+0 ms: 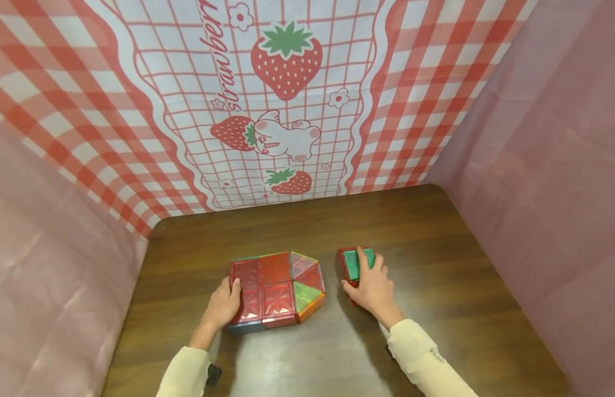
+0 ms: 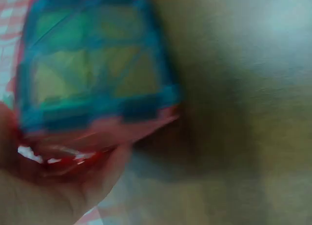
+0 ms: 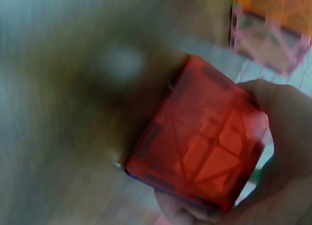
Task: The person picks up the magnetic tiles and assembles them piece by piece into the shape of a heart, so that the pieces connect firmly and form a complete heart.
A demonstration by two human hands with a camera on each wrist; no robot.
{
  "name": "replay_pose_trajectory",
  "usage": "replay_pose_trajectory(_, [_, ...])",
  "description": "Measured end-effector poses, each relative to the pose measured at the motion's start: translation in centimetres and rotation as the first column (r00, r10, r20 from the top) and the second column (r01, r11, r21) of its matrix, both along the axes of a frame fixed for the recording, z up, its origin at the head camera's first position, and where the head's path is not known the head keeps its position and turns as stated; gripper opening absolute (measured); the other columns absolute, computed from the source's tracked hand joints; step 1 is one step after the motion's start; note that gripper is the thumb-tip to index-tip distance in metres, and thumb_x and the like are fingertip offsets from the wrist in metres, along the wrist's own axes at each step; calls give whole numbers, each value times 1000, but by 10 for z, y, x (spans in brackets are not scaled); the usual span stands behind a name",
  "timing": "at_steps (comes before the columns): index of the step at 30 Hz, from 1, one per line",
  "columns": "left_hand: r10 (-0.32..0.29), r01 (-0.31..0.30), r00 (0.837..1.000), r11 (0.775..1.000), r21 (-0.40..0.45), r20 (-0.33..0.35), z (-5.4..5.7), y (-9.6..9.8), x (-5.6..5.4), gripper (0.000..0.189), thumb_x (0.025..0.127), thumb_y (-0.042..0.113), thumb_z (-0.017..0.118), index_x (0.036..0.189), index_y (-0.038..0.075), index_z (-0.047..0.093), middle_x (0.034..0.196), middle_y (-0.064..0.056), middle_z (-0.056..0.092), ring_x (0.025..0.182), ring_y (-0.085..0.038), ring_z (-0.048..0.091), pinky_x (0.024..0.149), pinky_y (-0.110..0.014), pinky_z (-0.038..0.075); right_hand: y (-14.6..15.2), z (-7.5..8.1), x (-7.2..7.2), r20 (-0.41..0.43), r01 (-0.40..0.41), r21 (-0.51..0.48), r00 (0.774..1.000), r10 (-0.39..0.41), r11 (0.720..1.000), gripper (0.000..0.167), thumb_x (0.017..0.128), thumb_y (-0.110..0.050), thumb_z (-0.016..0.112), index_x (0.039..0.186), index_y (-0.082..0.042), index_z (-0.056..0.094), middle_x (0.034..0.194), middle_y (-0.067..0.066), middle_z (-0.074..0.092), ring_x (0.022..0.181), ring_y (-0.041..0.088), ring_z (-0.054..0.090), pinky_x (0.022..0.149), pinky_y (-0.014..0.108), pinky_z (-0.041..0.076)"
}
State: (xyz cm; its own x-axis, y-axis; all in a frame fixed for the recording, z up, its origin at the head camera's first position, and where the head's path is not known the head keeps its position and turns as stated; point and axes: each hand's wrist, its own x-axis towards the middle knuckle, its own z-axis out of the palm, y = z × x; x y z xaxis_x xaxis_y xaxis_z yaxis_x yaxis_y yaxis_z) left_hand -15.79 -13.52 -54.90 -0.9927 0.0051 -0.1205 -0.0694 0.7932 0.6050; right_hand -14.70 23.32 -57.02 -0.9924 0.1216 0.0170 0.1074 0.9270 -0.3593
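My left hand [image 1: 223, 302] grips the left end of a flat block built from magnetic tiles [image 1: 278, 300], its thumb on top. Red square tiles make up most of its upper face; pink, red and green triangles form an angled right end. A blue-framed side [image 2: 100, 54] fills much of the left wrist view, blurred by motion. To the right, my right hand [image 1: 374, 288] holds a small cube of magnetic tiles [image 1: 351, 266], green on top and red at the sides. One red face [image 3: 204, 132] shows large in the right wrist view. I cannot tell whether the cube touches the table.
Both tile builds are over a brown wooden table [image 1: 406, 226] with rounded back corners. A strawberry-print checked cloth [image 1: 297, 116] hangs behind it, and pink curtains [image 1: 516, 182] stand along both sides. A gap separates the block from the cube.
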Motion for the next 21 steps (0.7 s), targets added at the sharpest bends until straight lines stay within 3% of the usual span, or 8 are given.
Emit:
replay_pose_trajectory(3, [36, -34, 999, 997, 62, -34, -11, 5, 4, 49, 109, 28, 35, 134, -12, 48, 123, -36, 60, 119, -55, 57, 101, -63, 46, 18, 3, -10, 14, -51, -55, 999, 52, 997, 100, 80, -50, 78, 159, -20, 27, 145, 32, 31, 111, 50, 55, 66, 58, 54])
replay_pose_trajectory(8, [58, -55, 997, 996, 66, -46, -13, 7, 3, 50, 109, 28, 33, 135, -12, 47, 122, -36, 58, 117, -56, 56, 99, -65, 45, 43, 11, -33, 82, -92, -185, 991, 108, 978, 101, 80, -51, 78, 160, -21, 24, 146, 30, 31, 106, 47, 59, 69, 57, 53])
replay_pose_trajectory(12, [54, -51, 998, 996, 73, -41, -14, 7, 2, 51, 109, 28, 33, 135, -13, 47, 123, -36, 57, 118, -56, 56, 100, -64, 44, 58, 11, -52, 80, -116, -340, 985, 151, 933, 101, 82, -51, 79, 159, -15, 25, 145, 30, 35, 116, 47, 55, 89, 62, 51])
replay_pose_trajectory(16, [50, -47, 998, 996, 72, -43, -16, 11, 1, 50, 109, 28, 33, 135, -12, 48, 124, -35, 58, 118, -54, 57, 100, -64, 45, 69, 9, -70, 103, -120, -532, 973, 205, 838, 96, 86, -43, 78, 157, -8, 25, 150, 30, 38, 131, 44, 46, 105, 60, 42])
replay_pose_trajectory(18, [40, -36, 997, 997, 71, -61, -18, 16, 2, 49, 109, 27, 34, 133, -12, 49, 121, -35, 59, 116, -53, 58, 99, -63, 46, 72, 8, -80, 147, -98, -628, 959, 242, 772, 91, 89, -39, 76, 157, -9, 24, 151, 29, 38, 131, 41, 47, 104, 53, 44])
replay_pose_trajectory(21, [22, -15, 996, 997, 79, -90, -20, 26, 3, 46, 108, 25, 36, 130, -12, 50, 117, -34, 60, 113, -52, 59, 97, -63, 47, 72, 6, -94, 211, -53, -733, 930, 302, 678, 84, 93, -35, 71, 158, -11, 22, 146, 29, 39, 120, 35, 55, 92, 43, 51])
